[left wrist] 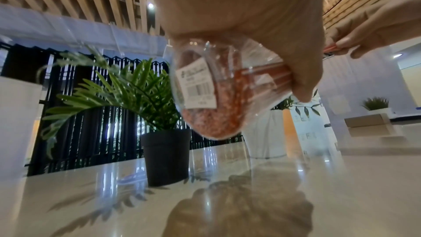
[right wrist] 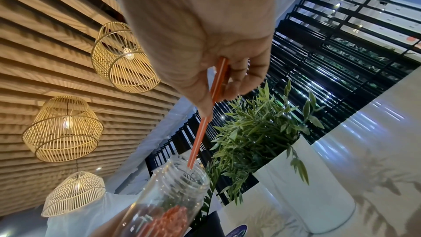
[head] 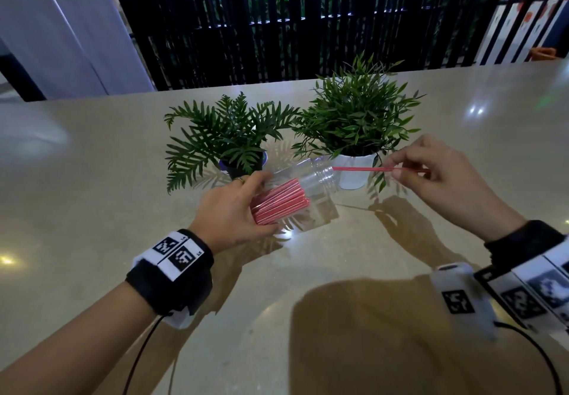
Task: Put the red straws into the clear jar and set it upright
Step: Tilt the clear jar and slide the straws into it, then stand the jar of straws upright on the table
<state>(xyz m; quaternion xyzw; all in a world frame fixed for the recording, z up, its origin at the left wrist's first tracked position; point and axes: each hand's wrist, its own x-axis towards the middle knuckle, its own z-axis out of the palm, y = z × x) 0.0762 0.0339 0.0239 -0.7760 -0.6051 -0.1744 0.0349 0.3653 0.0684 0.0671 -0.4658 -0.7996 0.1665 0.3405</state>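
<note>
While the left hand (head: 229, 213) grips the tilted clear jar (head: 304, 191) above the table (head: 92, 179), the right hand (head: 443, 176) pinches seemingly two light, bendable red straws (head: 360, 168) at its mouth; hold near the rear.

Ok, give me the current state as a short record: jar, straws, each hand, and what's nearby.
jar: clear plastic jar, tilted on its side, mouth toward the right, held off the beige table
straws inside: bundle of red straws in the jar
left hand: grips the jar's base end
right hand: pinches thin red straws, tip at the jar's mouth
nearby: fern in black pot, leafy plant in white pot
upright: not yet
</note>
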